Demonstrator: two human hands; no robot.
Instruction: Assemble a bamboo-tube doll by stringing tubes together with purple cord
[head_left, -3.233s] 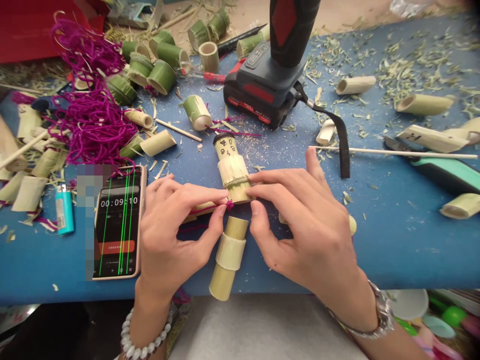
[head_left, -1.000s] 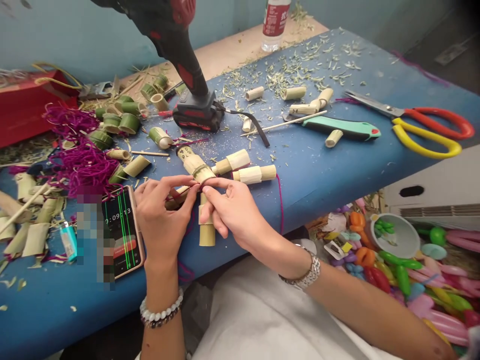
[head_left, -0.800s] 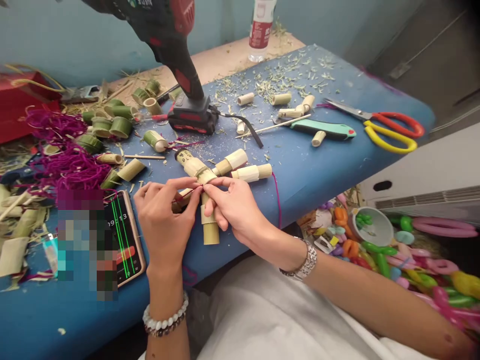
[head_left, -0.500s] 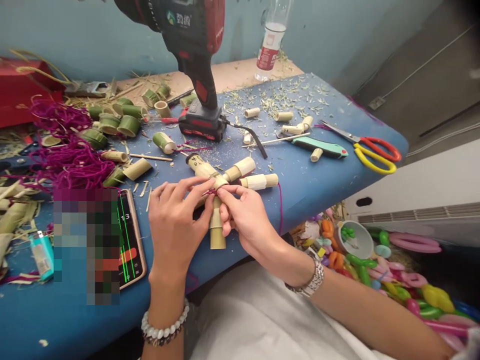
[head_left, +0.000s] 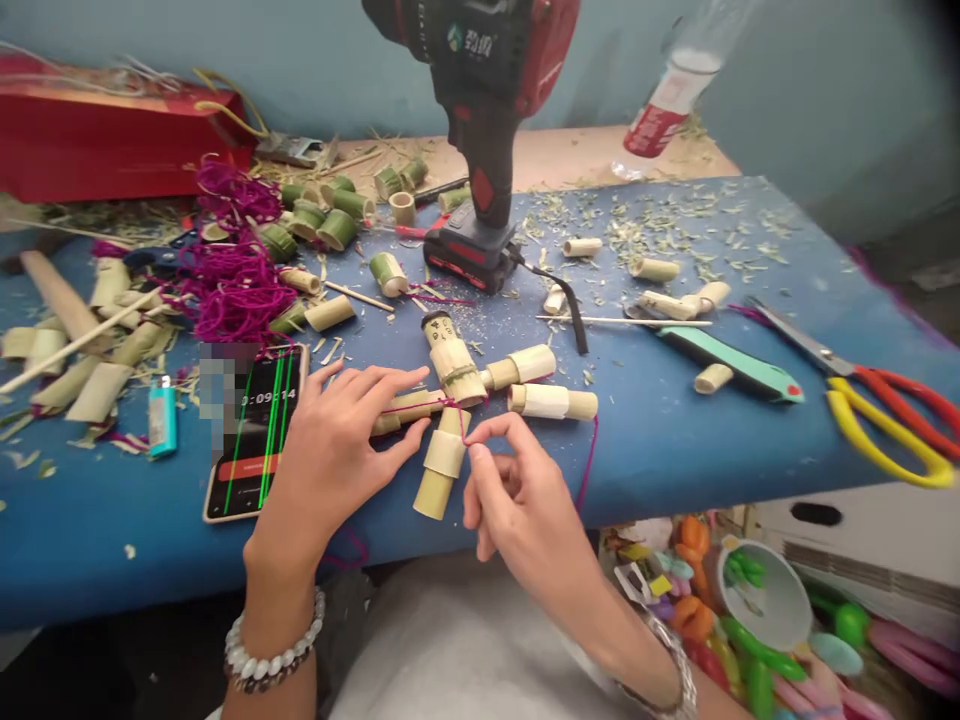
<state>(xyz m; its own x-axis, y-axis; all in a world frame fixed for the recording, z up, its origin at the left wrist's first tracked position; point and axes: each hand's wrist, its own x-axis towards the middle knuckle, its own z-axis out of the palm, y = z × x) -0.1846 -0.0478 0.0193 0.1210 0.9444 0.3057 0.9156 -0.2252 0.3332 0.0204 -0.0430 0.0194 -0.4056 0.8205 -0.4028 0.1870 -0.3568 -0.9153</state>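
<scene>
A jointed bamboo figure point(head_left: 454, 365) lies on the blue table, made of short tubes joined with purple string. Its upper tube bears dark markings and a black top. My right hand point(head_left: 517, 490) pinches the purple string point(head_left: 459, 418) between thumb and forefinger, just right of the lower tube point(head_left: 442, 460). The string runs from there up to the joint at the figure's middle. My left hand point(head_left: 341, 435) hovers at the figure's left limb point(head_left: 412, 405), thumb and forefinger apart on either side of it. Another bamboo limb point(head_left: 555, 402) with a string tail lies to the right.
Behind the figure stands a cordless drill point(head_left: 487, 180). Scissors point(head_left: 862, 380) and a green-handled tool point(head_left: 731, 362) lie right. Leftward are a phone point(head_left: 255, 470), a lighter point(head_left: 161, 418), tangled purple string point(head_left: 236, 275) and bamboo pieces. A bottle point(head_left: 667, 105) is behind, balloons point(head_left: 697, 570) below.
My hands have moved apart from the joint. The right hand has drawn the string down and to the right; the left thumb and forefinger have spread. The camera view has shifted left.
</scene>
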